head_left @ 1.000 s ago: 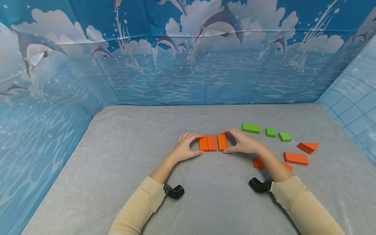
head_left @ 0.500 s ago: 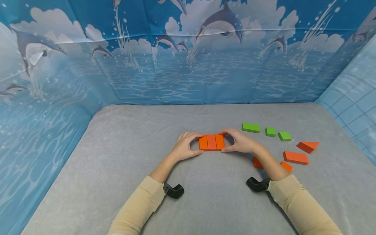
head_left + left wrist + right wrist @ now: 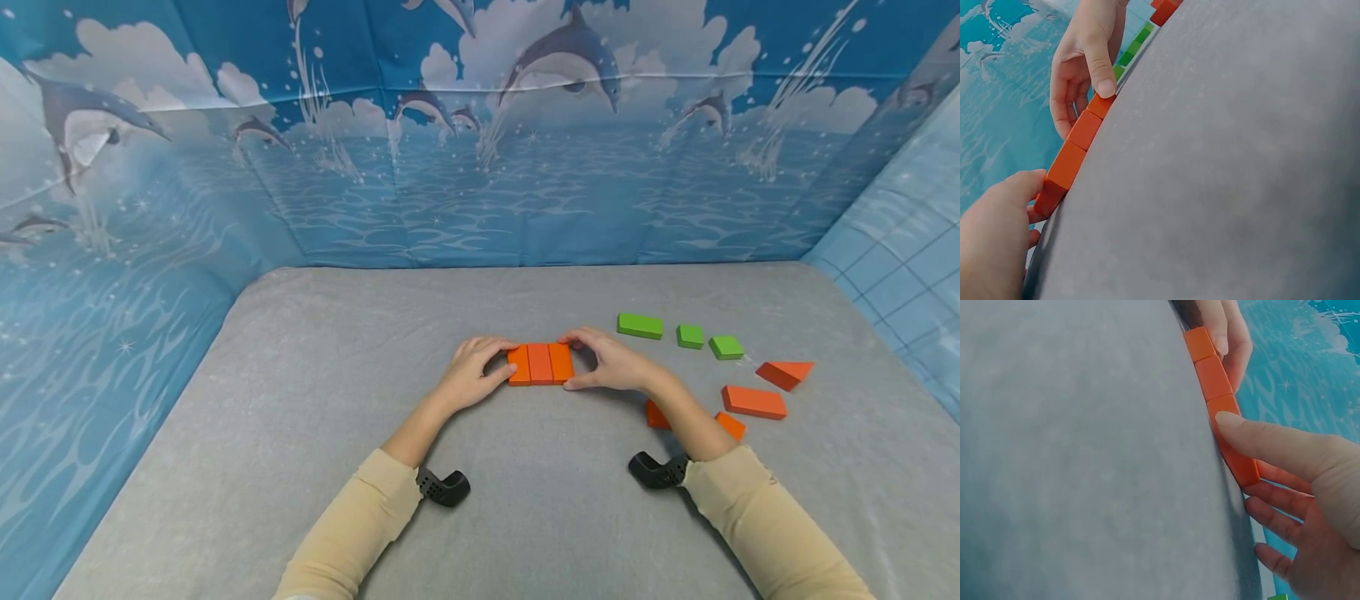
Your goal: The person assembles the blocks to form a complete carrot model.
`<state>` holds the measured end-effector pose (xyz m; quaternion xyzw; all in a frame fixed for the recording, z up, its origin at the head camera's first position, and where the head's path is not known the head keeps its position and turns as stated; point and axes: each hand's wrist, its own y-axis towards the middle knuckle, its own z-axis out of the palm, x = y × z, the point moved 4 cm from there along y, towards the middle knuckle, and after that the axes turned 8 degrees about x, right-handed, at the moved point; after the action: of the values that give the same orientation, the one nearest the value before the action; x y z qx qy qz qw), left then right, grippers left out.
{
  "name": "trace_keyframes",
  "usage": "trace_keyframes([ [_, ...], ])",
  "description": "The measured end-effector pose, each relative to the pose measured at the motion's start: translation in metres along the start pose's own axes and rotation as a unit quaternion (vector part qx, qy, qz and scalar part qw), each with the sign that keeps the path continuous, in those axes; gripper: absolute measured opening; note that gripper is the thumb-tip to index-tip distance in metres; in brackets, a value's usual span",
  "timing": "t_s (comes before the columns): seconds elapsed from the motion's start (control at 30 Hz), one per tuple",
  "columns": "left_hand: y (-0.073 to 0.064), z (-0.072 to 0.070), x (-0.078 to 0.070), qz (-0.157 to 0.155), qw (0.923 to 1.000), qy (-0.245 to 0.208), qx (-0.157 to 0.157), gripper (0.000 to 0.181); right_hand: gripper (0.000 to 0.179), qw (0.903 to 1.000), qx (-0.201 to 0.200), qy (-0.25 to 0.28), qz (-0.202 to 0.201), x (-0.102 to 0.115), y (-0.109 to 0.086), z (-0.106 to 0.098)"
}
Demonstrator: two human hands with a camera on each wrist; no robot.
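Three orange rectangular blocks lie side by side and touching on the grey cloth in the head view: a left block [image 3: 521, 363], a middle block [image 3: 540, 364] and a right block [image 3: 561, 363]. My left hand [image 3: 467, 375] holds the left block, its index finger at the far end and its thumb against the left side. Across the row, my right hand [image 3: 618, 360] pinches the right block, thumb at the near end and a finger at the far end. In the right wrist view the right thumb [image 3: 1266, 437] lies on the block's near face; other fingers sit behind it.
Right of the hands lie a long green block [image 3: 640, 326], two small green blocks [image 3: 690, 337], an orange triangular block [image 3: 785, 374] and a long orange block [image 3: 754, 402]. Two smaller orange pieces [image 3: 731, 426] sit by the right forearm, one partly covered. Dolphin-print cloth [image 3: 450, 200] walls the table.
My right hand has slid the right block leftward against the middle one, closing the gap. My left thumb has shifted from the left block's near end to its left side.
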<state>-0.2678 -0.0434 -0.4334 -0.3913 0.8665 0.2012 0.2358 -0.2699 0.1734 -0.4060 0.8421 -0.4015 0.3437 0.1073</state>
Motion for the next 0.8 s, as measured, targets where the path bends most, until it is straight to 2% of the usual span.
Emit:
trace_keyframes([
  [0.17, 0.0, 0.0, 0.001, 0.0, 1.0, 0.001, 0.001, 0.037, 0.069, 0.9997, -0.006, 0.024, 0.003, 0.001, -0.014, -0.009],
  [0.37, 0.0, 0.0, 0.001, 0.001, 1.0, 0.004, 0.003, 0.037, 0.055, 0.9988, -0.037, 0.021, 0.025, -0.001, -0.06, -0.024],
  [0.6, 0.0, 0.001, 0.001, 0.009, 1.0, -0.001, -0.001, 0.037, 0.051, 0.9973, -0.059, -0.029, 0.032, -0.009, -0.109, -0.017],
  [0.8, 0.0, 0.0, 0.0, 0.008, 1.0, -0.004, -0.001, 0.037, 0.05, 0.9951, -0.083, -0.049, 0.02, -0.014, -0.128, -0.007],
])
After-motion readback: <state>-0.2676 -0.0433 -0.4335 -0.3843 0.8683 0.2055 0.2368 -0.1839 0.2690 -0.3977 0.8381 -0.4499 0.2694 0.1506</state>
